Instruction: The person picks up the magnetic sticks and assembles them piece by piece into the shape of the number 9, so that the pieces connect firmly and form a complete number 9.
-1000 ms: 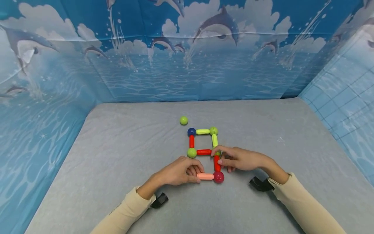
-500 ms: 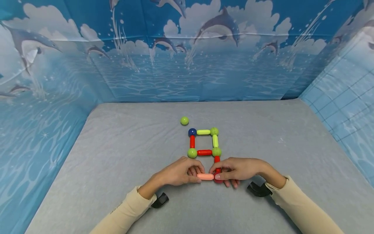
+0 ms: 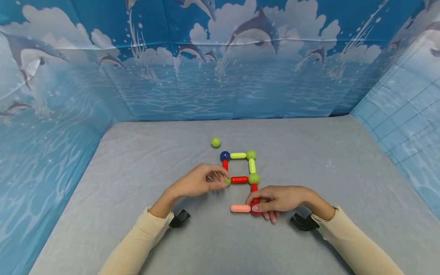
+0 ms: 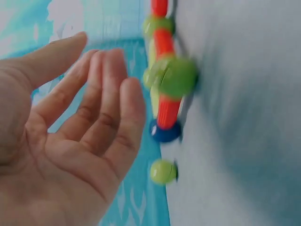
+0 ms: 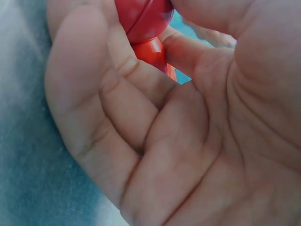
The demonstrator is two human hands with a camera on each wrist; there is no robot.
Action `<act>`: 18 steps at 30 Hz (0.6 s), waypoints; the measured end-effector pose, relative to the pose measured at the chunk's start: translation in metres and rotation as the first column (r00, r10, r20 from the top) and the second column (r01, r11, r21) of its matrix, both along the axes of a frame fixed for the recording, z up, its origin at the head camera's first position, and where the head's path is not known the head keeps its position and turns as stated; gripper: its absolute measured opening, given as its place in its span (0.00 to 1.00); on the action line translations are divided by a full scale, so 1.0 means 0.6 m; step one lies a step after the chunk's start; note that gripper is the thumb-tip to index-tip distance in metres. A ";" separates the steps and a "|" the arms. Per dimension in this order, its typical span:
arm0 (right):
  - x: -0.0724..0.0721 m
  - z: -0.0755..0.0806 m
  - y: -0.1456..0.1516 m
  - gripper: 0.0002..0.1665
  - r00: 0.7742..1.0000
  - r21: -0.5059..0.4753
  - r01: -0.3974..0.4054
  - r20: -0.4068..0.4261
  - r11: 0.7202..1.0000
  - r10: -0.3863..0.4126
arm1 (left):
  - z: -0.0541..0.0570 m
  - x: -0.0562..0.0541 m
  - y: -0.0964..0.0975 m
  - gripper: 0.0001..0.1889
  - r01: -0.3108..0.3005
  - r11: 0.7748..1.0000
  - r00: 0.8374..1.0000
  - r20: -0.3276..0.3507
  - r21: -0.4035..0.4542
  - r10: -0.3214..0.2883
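Observation:
Magnetic sticks and balls form a square on the grey cloth, with a tail running down from its near right corner. My right hand (image 3: 280,198) pinches the red ball (image 5: 145,19) at the tail's bend between thumb and fingers. A red stick (image 3: 254,188) runs from that ball up to a green ball (image 3: 253,178). To the left, a pink stick (image 3: 240,208) points away from the red ball, its left end free. Fingers apart and holding nothing, my left hand (image 4: 89,132) is beside the square's near left green ball (image 4: 174,75), overlapping it in the head view.
A loose green ball (image 3: 215,142) lies beyond the square's blue ball (image 3: 225,156). Dolphin-print curtains (image 3: 233,95) hang along the back and both sides of the grey-covered table (image 3: 309,152). A black strap piece sits at each wrist.
My left hand has let go of the pink stick and moved up to the square's near left corner. My right hand came down from the green ball to the red ball and stays there.

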State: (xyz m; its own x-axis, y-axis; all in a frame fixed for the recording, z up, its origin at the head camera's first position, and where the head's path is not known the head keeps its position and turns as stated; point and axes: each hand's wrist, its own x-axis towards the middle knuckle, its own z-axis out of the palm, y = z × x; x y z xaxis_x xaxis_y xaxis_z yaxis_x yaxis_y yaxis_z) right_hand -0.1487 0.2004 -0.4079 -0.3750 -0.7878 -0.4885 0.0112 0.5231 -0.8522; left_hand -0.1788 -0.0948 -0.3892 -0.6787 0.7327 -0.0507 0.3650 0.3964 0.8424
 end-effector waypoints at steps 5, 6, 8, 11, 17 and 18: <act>0.001 -0.001 0.004 0.14 1.000 -0.009 0.001 -0.005 1.000 -0.001 | 0.005 -0.059 -0.013 0.13 -0.130 0.991 0.991 -0.009 0.033 0.131; 0.002 -0.001 0.004 0.14 1.000 -0.011 -0.001 -0.009 1.000 0.001 | 0.002 -0.072 -0.014 0.14 -0.159 0.987 0.987 -0.011 0.032 0.159; 0.002 -0.001 0.004 0.14 1.000 -0.016 -0.003 -0.014 1.000 0.003 | -0.006 -0.095 -0.015 0.15 -0.213 0.976 0.977 0.001 0.036 0.213; 0.002 -0.001 0.004 0.14 1.000 -0.016 -0.005 -0.019 1.000 0.004 | -0.022 -0.127 -0.013 0.16 -0.290 0.956 0.957 0.042 0.043 0.288; 0.002 -0.002 0.002 0.14 1.000 -0.012 -0.002 -0.011 1.000 0.002 | -0.049 -0.176 -0.011 0.21 -0.381 0.921 0.919 0.149 0.081 0.366; 0.002 -0.002 0.002 0.14 1.000 -0.012 -0.002 -0.008 1.000 0.002 | -0.052 -0.181 -0.010 0.22 -0.392 0.916 0.912 0.164 0.086 0.375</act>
